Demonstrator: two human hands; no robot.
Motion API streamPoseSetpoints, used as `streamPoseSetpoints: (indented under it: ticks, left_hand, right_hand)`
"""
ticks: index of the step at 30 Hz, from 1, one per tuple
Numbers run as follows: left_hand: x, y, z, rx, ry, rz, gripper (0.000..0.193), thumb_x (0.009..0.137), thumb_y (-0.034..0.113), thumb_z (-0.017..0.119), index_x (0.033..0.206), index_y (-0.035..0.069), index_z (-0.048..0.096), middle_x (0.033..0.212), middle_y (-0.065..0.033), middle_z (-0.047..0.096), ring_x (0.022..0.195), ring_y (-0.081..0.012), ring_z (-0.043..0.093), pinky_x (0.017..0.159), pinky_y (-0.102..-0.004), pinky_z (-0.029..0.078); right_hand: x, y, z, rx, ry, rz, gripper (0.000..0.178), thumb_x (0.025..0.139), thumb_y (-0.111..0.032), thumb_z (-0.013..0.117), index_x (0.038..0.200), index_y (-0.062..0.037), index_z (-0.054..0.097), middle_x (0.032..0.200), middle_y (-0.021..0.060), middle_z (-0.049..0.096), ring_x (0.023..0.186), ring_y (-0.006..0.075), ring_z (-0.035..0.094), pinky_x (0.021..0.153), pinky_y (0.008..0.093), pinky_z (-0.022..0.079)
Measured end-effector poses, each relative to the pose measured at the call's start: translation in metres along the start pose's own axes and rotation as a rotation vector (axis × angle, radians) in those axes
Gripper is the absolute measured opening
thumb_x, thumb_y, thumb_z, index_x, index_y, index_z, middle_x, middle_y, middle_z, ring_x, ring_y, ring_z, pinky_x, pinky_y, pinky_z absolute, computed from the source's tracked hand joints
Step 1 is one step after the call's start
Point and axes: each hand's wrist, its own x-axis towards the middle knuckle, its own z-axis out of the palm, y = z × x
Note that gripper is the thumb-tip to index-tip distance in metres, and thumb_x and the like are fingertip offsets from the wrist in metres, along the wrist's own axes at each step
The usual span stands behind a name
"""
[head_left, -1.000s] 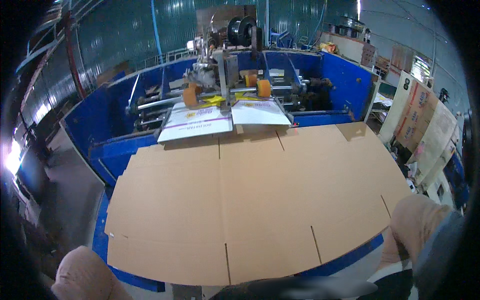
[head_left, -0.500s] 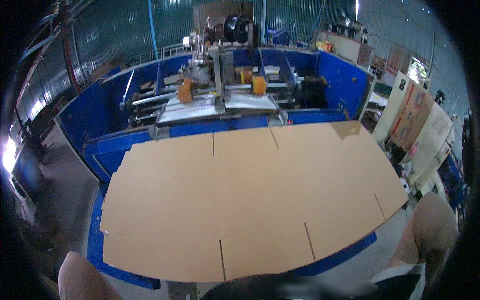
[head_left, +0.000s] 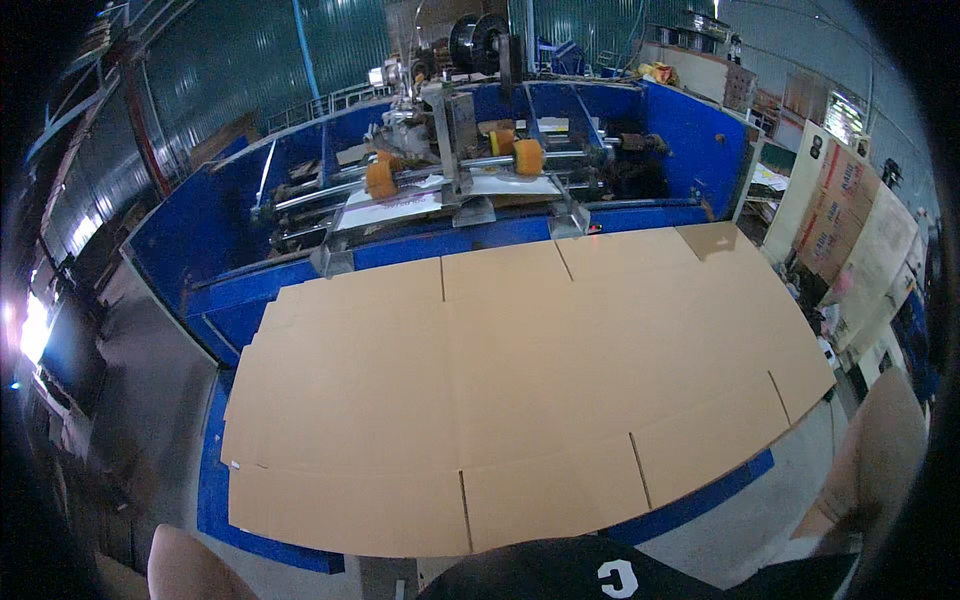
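Observation:
A large flat sheet of brown cardboard (head_left: 540,380), scored with fold lines and cut with several slots, lies in front of me on a blue machine bed (head_left: 690,510). Its far right corner has a darker cut-out patch or shadow. Neither of my hands shows. Only part of my bare left arm (head_left: 195,565) appears at the lower left, and part of my bare right arm (head_left: 870,450) at the lower right, both beside the cardboard. What the hands hold or touch is hidden.
Beyond the cardboard stands a blue-walled machine (head_left: 700,150) with metal shafts, an orange roller (head_left: 528,157) and white sheets (head_left: 390,205) under its rollers. A black spool (head_left: 475,45) sits at the back. Boards (head_left: 850,230) lean at the right.
The whole scene sits slightly further right in view. The white sheets in the machine look further back, and a metal plate shows between them and the cardboard. The cardboard stays on the bed.

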Motion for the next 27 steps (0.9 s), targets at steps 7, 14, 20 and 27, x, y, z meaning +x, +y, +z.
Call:
streamPoseSetpoints:
  ticks: [7, 14, 20, 27]
  left_hand:
    - [0.008, -0.007, 0.005, 0.026, 0.016, 0.018, 0.069, 0.086, 0.030, 0.058, 0.134, -0.015, 0.034, 0.134, -0.0286, 0.042, 0.125, -0.0377, 0.041, 0.105, -0.0426, 0.033]
    - [0.006, -0.006, 0.000, 0.039, 0.019, -0.002, 0.067, 0.087, 0.028, 0.058, 0.133, -0.015, 0.034, 0.133, -0.0284, 0.043, 0.123, -0.0373, 0.042, 0.104, -0.0422, 0.034]
    - [-0.003, -0.002, -0.011, 0.024, -0.003, -0.060, 0.066, 0.087, 0.027, 0.057, 0.133, -0.015, 0.035, 0.133, -0.0281, 0.044, 0.122, -0.0369, 0.044, 0.104, -0.0419, 0.035]
    - [-0.001, -0.015, 0.011, 0.081, 0.058, -0.030, 0.064, 0.088, 0.025, 0.057, 0.133, -0.015, 0.035, 0.132, -0.0279, 0.045, 0.121, -0.0365, 0.045, 0.103, -0.0415, 0.036]
  right_hand:
    - [0.001, 0.003, 0.003, -0.011, -0.013, 0.018, 0.039, 0.095, -0.023, 0.048, 0.128, -0.0028, 0.051, 0.129, 0.0209, 0.052, 0.120, 0.0316, 0.050, 0.096, 0.0387, 0.044]
    - [-0.004, -0.002, 0.003, -0.013, 0.010, 0.013, 0.039, 0.096, -0.023, 0.047, 0.129, -0.0024, 0.051, 0.130, 0.0207, 0.051, 0.121, 0.0314, 0.049, 0.097, 0.0385, 0.044]
    - [-0.011, -0.010, 0.001, 0.021, 0.013, 0.056, 0.039, 0.096, -0.022, 0.046, 0.129, -0.0020, 0.050, 0.131, 0.0205, 0.051, 0.122, 0.0313, 0.048, 0.098, 0.0383, 0.043]
    - [-0.001, 0.004, 0.002, -0.008, -0.015, 0.034, 0.039, 0.097, -0.022, 0.045, 0.130, -0.0017, 0.050, 0.132, 0.0202, 0.050, 0.123, 0.0312, 0.047, 0.099, 0.0382, 0.042]
